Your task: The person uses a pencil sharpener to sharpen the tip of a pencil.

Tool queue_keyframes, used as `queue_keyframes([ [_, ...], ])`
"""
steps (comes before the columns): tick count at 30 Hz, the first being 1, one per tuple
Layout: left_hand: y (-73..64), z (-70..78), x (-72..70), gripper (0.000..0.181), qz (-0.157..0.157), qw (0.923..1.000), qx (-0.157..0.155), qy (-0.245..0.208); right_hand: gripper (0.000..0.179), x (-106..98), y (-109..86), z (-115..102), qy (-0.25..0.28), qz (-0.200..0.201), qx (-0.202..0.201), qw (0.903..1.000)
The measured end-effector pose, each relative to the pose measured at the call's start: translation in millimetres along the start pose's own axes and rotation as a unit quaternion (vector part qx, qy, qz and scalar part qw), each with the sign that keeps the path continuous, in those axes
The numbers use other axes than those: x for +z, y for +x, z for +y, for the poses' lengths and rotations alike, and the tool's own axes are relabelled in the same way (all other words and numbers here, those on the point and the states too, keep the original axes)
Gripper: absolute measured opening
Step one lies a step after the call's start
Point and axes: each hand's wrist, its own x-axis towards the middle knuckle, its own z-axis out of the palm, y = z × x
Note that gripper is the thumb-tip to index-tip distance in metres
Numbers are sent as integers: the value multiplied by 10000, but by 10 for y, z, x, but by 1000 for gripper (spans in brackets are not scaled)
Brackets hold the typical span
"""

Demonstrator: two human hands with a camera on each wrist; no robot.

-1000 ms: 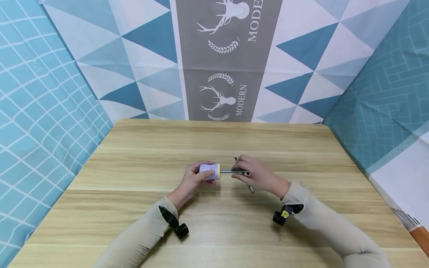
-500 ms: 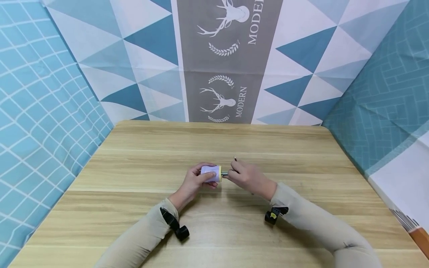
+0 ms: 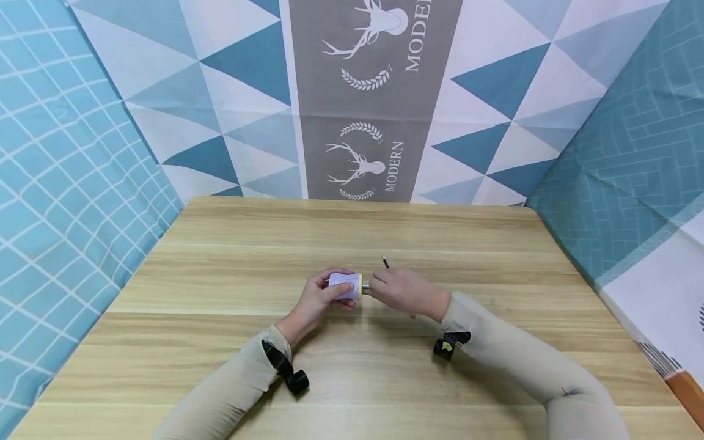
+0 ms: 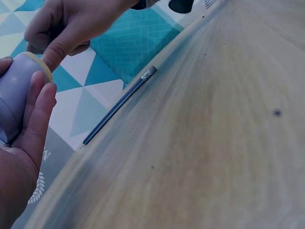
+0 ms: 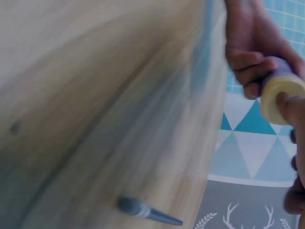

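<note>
A lavender pencil sharpener (image 3: 340, 280) with a yellow end lies in my left hand (image 3: 315, 297), thumb across its near side and fingers wrapped beneath. My right hand (image 3: 406, 289) pinches a pencil (image 3: 365, 285) close to that yellow end; only a short grey length shows between rim and fingers, the rest hidden by the hand. In the right wrist view, a fingertip sits right at the middle of the yellow face (image 5: 272, 97). A second pencil (image 4: 119, 108), dark with a metal-banded eraser end, lies on the table below, partly covered by my right hand in the head view.
The wooden table (image 3: 352, 379) extends around both hands, with its far edge against a patterned cloth (image 3: 360, 79). Blue cloths hang at left and right. Each forearm wears a black wrist camera (image 3: 297, 382). An orange-brown strip (image 3: 684, 391) lies at the right edge.
My right hand has moved left along the pencil, up close to the sharpener's yellow end, so less of the pencil shows. The left hand and sharpener have barely moved; the second pencil stays put.
</note>
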Motion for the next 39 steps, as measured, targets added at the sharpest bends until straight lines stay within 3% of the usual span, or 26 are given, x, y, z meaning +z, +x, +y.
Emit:
queue_keyframes([
  [2,0,0,-5,28,-6,10000,11,27,23,-18,18,8,767,-250,394,9960],
  [4,1,-1,-8,29,-14,10000,15,42,28,-32,35,25,1561,-493,831,9830],
  [7,3,3,-13,30,-32,10000,38,67,33,-56,72,58,2641,-773,1441,9505],
  [11,11,10,-16,29,-51,9999,65,88,39,-85,115,108,3624,-1135,2236,8977],
  [13,13,19,-17,31,-81,9999,67,95,41,-94,126,134,4008,-1357,2678,8656],
  [14,13,23,-17,34,-94,9999,62,98,41,-102,131,145,4234,-1498,2930,8441],
  [18,12,41,-15,45,-151,9998,22,136,39,-139,148,175,5122,-1977,3827,7431],
  [20,12,41,-14,47,-153,9998,-11,149,38,-152,157,184,5432,-2137,4141,6984],
  [21,11,43,-14,47,-149,9998,-18,153,38,-154,161,187,5516,-2179,4219,6858],
  [22,11,41,-15,47,-139,9998,-22,153,38,-152,161,191,5524,-2214,4252,6819],
  [24,10,43,-19,44,-113,9998,-23,149,38,-156,167,197,5471,-2260,4281,6829],
  [30,13,41,-21,34,-51,9999,-1,155,36,-204,114,247,5071,-2285,4305,7108],
  [32,16,42,-25,32,-41,9999,17,150,32,-240,74,259,4893,-2136,4301,7280],
  [34,21,44,-31,29,-26,9999,30,123,25,-278,22,254,4661,-1833,4176,7581],
  [39,38,46,-49,26,115,9999,45,-19,15,-301,-109,171,3848,-809,3327,8571],
])
